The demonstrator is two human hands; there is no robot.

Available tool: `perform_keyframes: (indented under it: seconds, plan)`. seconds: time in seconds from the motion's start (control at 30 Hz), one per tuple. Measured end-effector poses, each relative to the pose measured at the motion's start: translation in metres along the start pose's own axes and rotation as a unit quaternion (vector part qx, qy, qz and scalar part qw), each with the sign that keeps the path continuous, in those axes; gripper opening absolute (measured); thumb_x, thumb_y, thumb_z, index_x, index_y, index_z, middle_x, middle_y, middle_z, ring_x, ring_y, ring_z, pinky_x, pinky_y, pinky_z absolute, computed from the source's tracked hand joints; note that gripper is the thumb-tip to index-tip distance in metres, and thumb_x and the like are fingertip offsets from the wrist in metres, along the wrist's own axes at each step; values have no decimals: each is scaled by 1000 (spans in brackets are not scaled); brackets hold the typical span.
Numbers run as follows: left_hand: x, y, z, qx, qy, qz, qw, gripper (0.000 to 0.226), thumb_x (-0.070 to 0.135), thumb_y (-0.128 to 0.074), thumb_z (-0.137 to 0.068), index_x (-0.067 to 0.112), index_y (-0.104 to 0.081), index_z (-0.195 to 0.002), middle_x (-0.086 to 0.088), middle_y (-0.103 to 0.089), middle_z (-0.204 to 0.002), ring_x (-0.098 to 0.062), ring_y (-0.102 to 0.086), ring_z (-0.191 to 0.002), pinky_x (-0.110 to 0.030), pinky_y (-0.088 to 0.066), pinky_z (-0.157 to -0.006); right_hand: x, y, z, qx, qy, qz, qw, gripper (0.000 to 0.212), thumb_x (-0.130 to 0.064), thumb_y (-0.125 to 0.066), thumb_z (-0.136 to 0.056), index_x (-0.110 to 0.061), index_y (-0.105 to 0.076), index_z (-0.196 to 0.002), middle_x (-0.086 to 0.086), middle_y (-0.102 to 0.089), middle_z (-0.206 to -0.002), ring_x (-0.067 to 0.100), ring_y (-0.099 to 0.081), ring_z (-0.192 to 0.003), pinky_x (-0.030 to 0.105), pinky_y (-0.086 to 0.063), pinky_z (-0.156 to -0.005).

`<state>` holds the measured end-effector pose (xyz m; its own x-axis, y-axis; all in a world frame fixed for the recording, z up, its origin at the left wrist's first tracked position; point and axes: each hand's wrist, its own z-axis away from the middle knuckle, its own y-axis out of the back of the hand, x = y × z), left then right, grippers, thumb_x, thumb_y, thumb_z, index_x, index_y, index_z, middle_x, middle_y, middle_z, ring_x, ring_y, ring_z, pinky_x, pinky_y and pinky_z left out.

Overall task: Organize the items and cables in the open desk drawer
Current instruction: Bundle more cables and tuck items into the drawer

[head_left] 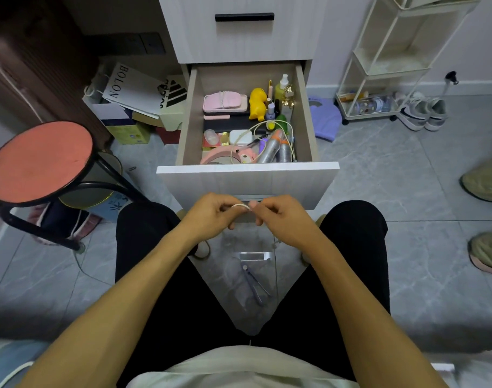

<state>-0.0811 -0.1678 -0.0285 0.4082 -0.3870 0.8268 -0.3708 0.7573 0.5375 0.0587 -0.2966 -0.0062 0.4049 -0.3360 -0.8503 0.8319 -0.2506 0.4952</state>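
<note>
We see left hand (214, 212) and right hand (278, 215) pinching short white cable (241, 205) at frame centre; cable axis left-right between fingertips; open drawer (246, 167) directly above.

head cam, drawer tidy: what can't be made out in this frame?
- Thin white cable, head view: both ends hidden inside the left hand and right hand, so its plugs cannot be told.
- Open wooden drawer: front items hidden behind its front panel.
- Silver spray cans: labels too small.
- Dark tool on the floor: blurred.
</note>
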Motion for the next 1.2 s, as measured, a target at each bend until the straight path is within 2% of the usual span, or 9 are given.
perform_keyframes:
  seconds: [0.17, 0.27, 0.37, 0.47, 0.63, 0.83, 0.97, 1.07, 1.2]
  plan:
    - [-24, 14, 10, -9, 55, -59, 997, 31, 36, -62, -94, 42, -68, -64, 11, -70, -66, -18, -62, -61, -38, -52, -69, 2, 8, -4, 125, 27, -54, 990, 46, -29, -49, -100, -3, -54, -62, -11, -42, -42, 5, -40, -44, 20, -32, -49]
    - [-12, 20, 12, -1, 29, -46, 999, 30, 29, -58, -97, 40, -71, -73, 1, -68, -61, -31, -61, -62, -39, -51, -65, 11, 15, -8, 80, -10, -9, 997, 36, -31, -50, -100, -8, -61, -74, -8, -52, -54, 8, -47, -54, 28, -40, -59]
    - [14, 20, 4, -24, -26, -71, 997, 22, 25, -55, -99, 20, -74, -89, -1, -62, -54, -18, -58, -53, -31, -48, -60, 9, 11, -6, 6, -15, -17, 1000, 32, -37, -53, -97, -9, -64, -84, 6, -59, -68, 15, -55, -64, 32, -47, -66]
    - [31, 21, -1, -30, -48, -83, 995, 23, 21, -55, -99, 14, -75, -89, 2, -58, -48, -6, -52, -44, -21, -43, -51, -3, 5, -4, 11, 56, -69, 996, 29, -33, -55, -97, -15, -65, -77, -3, -54, -61, 4, -48, -55, 21, -43, -58]
    - [5, 23, 1, -16, 47, -12, 999, 31, 36, -60, -95, 20, -68, -69, 2, -55, -49, -8, -49, -45, -25, -42, -56, -8, 22, -11, 67, -33, -208, 975, 36, -23, -56, -85, -20, -49, -50, -11, -35, -43, 5, -31, -41, 23, -27, -48]
    - [8, 10, 4, 10, 88, -48, 995, 55, 48, -46, -99, 21, -28, -54, 7, -29, -50, -16, -29, -49, -35, -29, -57, 1, 26, -6, -24, -14, 35, 999, 7, -16, -58, -86, -15, -61, -92, -5, -56, -73, 10, -51, -66, 24, -42, -62]
    - [49, 14, -4, 13, 4, -172, 985, 50, 31, -48, -100, 19, -38, -53, 4, -41, -52, -18, -42, -54, -35, -35, -56, -13, 20, -5, -23, 42, -6, 999, 27, -27, -60, -92, -13, -53, -70, -4, -45, -60, 8, -41, -56, 24, -37, -55]
    - [41, 21, -5, 9, -23, -59, 998, 46, 29, -57, -97, 16, -45, -55, 3, -43, -52, -9, -38, -52, -24, -32, -53, -20, 26, -3, 66, 70, -105, 990, 36, -12, -55, -89, -15, -39, -56, -6, -33, -52, 7, -31, -51, 25, -28, -50]
    - [2, 15, -5, 8, 40, 90, 995, 31, 25, -56, -98, 12, -60, -69, 0, -61, -57, -9, -58, -56, -24, -46, -65, -24, 31, -9, 65, 16, -151, 986, 34, -27, -53, -82, -5, -41, -60, 5, -36, -58, 12, -35, -54, 28, -31, -54]
